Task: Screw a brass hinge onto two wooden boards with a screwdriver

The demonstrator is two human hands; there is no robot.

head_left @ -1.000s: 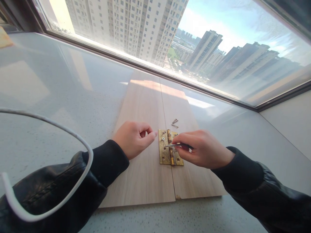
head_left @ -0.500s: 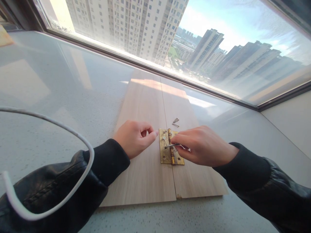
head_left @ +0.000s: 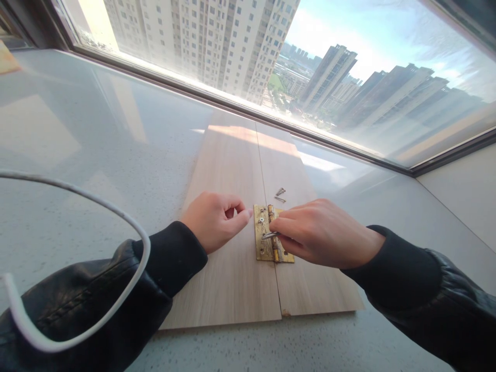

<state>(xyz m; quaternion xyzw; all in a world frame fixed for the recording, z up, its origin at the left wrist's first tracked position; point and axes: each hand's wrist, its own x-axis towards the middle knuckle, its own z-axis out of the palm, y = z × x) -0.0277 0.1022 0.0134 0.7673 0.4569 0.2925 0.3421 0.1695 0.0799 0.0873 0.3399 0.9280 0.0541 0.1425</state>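
Note:
A brass hinge (head_left: 264, 248) lies across the seam between two pale wooden boards (head_left: 228, 279). My right hand (head_left: 321, 232) pinches a thin metal screw (head_left: 270, 235) over the hinge, its tip near a hole in the left leaf. Another screw (head_left: 261, 220) sits in a hole above that one. My left hand (head_left: 217, 219) rests on the left board beside the hinge, thumb and forefinger pressed together at its edge; whether something tiny is between them cannot be made out. Several loose screws (head_left: 280, 195) lie on the right board beyond the hinge.
The boards lie on a speckled white sill (head_left: 96, 206) below a large window with a dark frame (head_left: 217, 103). A white cable (head_left: 143, 243) curves over my left sleeve. A wall stands at the right.
My right hand has shifted slightly left, and the screw in its fingers lies at a somewhat different slant. My left hand has not moved.

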